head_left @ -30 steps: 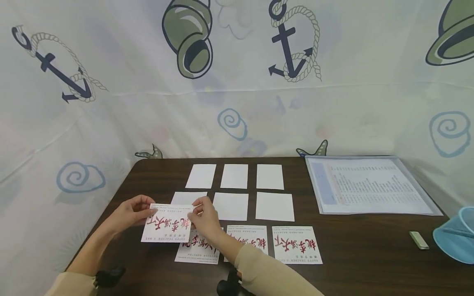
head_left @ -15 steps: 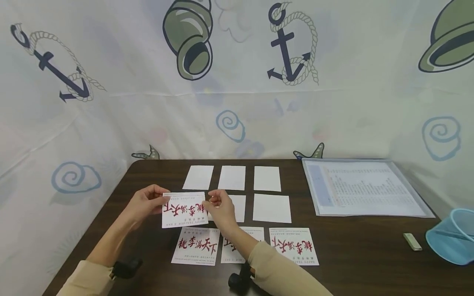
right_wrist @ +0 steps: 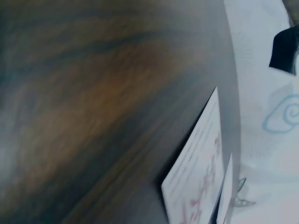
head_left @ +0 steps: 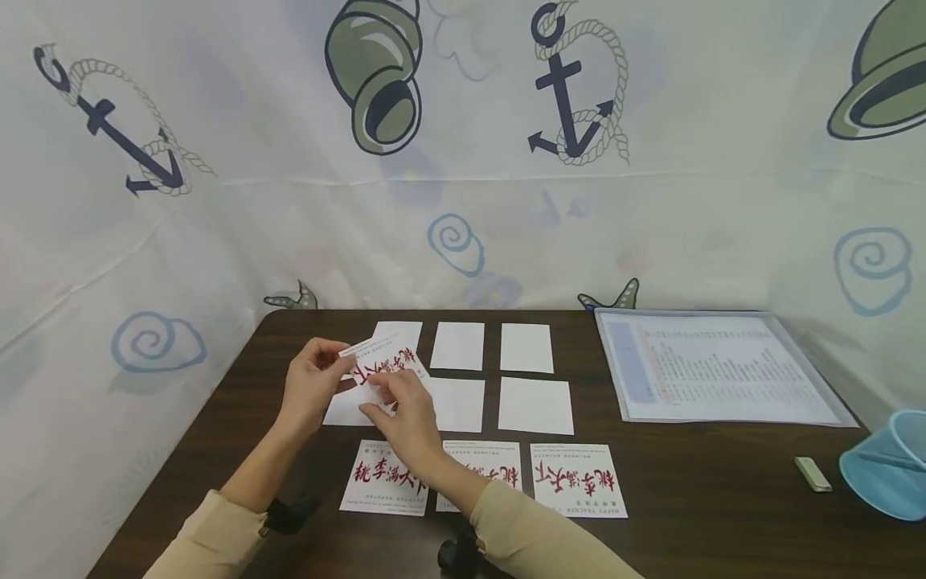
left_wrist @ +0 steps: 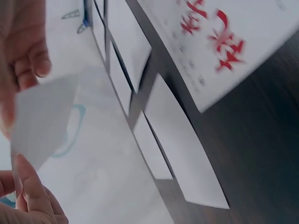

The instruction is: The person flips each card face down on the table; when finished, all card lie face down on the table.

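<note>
In the head view my left hand (head_left: pixel 314 386) pinches a white greeting card (head_left: pixel 387 354) by its left side, tilted and raised over the blank cards. Its red characters appear upside down, the right end higher. My right hand (head_left: pixel 408 418) is at the card's lower edge, thumb and index finger apart. In the left wrist view the left hand's fingers (left_wrist: pixel 35 193) grip the bottom of the card (left_wrist: pixel 44 126), its plain back showing. The right hand (left_wrist: pixel 25 46) reaches the card's upper edge there. The right wrist view shows no hand.
Two rows of blank white cards (head_left: pixel 535 406) lie at the back of the dark table (head_left: pixel 694 498). In front are printed cards (head_left: pixel 579 480), the left one (head_left: pixel 383 486) facing the other way. At right are a sleeved sheet (head_left: pixel 716 366), a small pale block (head_left: pixel 813 474) and a blue cup (head_left: pixel 886 470).
The greeting card has moved forward and right, away from the front row, and turned with its right end up. My right hand has shifted from its right edge to its lower edge.
</note>
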